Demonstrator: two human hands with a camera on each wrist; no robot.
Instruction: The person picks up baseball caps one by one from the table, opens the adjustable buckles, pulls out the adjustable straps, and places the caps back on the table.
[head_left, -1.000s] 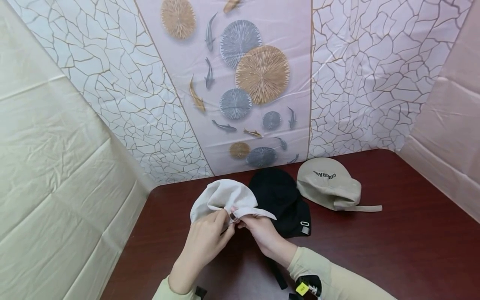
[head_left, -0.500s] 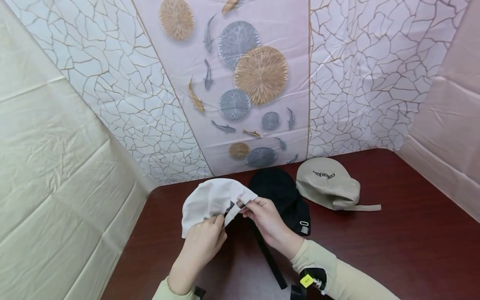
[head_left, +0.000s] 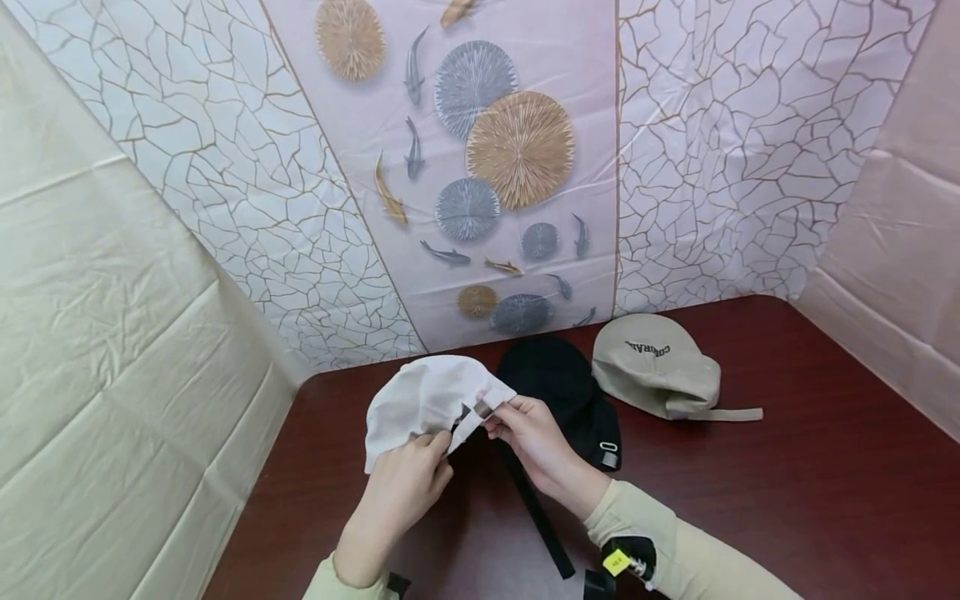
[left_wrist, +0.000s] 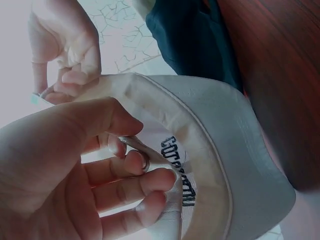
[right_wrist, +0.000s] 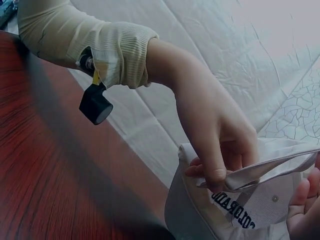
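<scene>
Both hands hold a white baseball cap [head_left: 427, 396] above the table by its back opening. My left hand [head_left: 408, 483] pinches the rim and strap end with thumb and fingertips; the same hand [left_wrist: 75, 170] fills the near part of the left wrist view. My right hand [head_left: 540, 442] pinches the other side beside a small metal buckle [head_left: 482, 408], where the strap [head_left: 467, 429] passes. Dark lettering [left_wrist: 176, 170] shows inside the cap in the left wrist view. At the right edge of the right wrist view, fingers of my right hand [right_wrist: 306, 200] are partly cut off.
A black cap [head_left: 547, 375] lies on the dark red table [head_left: 712, 500], its long black strap [head_left: 536, 517] stretched toward me. Further right rests a beige cap [head_left: 652, 367] with its strap out. Patterned cloth walls [head_left: 697, 167] stand behind and at the sides.
The hands have moved slightly apart, and the white cap's back has turned so the strap and buckle show between them. Over the last half second almost nothing moved.
</scene>
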